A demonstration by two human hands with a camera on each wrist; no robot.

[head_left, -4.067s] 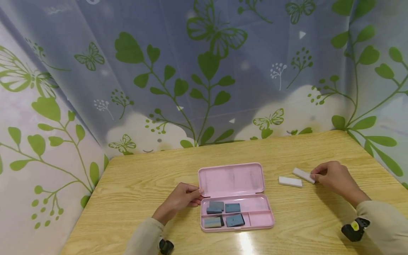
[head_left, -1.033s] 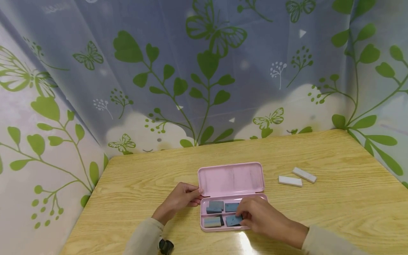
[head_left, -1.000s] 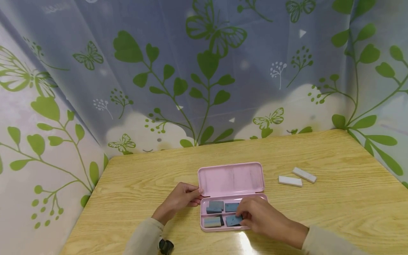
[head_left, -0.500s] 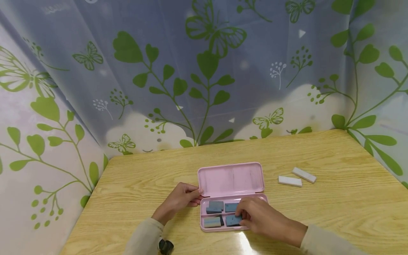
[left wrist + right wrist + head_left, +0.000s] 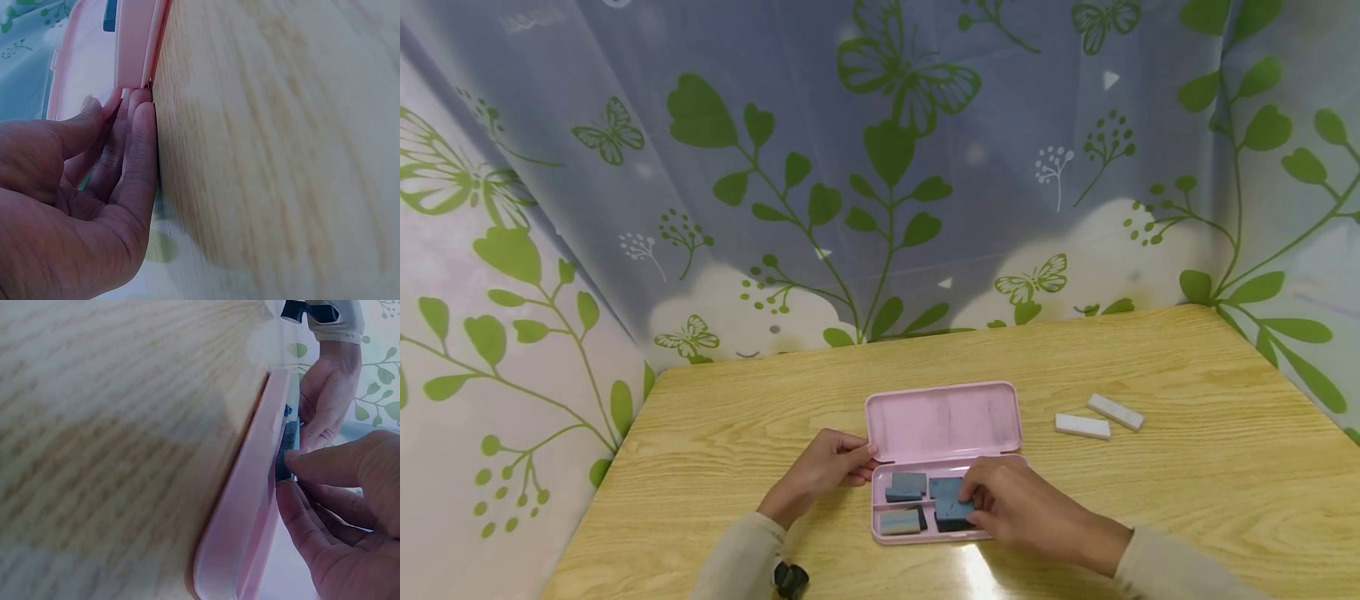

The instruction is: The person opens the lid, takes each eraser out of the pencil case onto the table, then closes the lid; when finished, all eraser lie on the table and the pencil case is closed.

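Observation:
An open pink pencil case (image 5: 1030,533) lies on the table with its lid (image 5: 943,421) tipped back. My left hand (image 5: 831,460) pinches the case's left side near the hinge, thumb on the lid edge and fingers behind it, as the left wrist view shows. Between the thumb and fingers of my right hand (image 5: 1018,504) is a blue rectangular block (image 5: 953,508), tilted so its dark side shows, over the case's front compartment. Another blue block (image 5: 943,483) sits behind it. To the left lie a grey-blue block (image 5: 908,483) and a striped pale block (image 5: 900,522).
Two white bars (image 5: 1082,427) lie on the wooden table (image 5: 760,400) right of the case, the farther one angled. Behind the table hangs a curtain (image 5: 790,208) printed with leaves and butterflies. A dark wrist camera (image 5: 791,579) sits by the left sleeve.
My right hand has left the white bar at the right and come to the case. In the last half second the blue block has risen and tilted in its fingers. The left hand stays put.

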